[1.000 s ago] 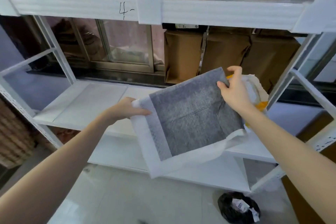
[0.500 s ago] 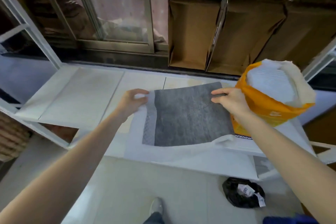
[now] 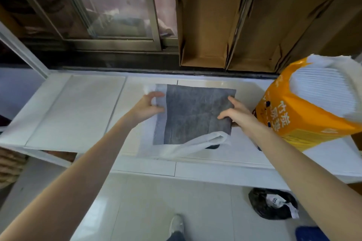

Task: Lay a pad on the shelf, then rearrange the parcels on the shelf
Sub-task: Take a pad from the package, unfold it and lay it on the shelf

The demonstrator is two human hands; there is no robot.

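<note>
A grey pad [image 3: 193,115] with a white border lies on the white shelf [image 3: 137,92], still partly folded, its near white edge curled over. My left hand [image 3: 148,106] pinches the pad's left white edge. Over on the pad's right edge, my right hand [image 3: 238,114] has its fingers around it. An orange bag [image 3: 299,117] full of white pads stands on the shelf just right of my right hand. Brown cardboard parcels [image 3: 207,25] stand behind the shelf at the back right.
A white pad [image 3: 78,109] lies flat on the shelf's left part. A window frame [image 3: 109,41] runs behind the shelf. On the floor below are a black bag [image 3: 272,206] with a label and my shoe [image 3: 176,225].
The pad came down from the air onto the shelf and moved further back. The view tilted downward, so the upper shelf left the frame.
</note>
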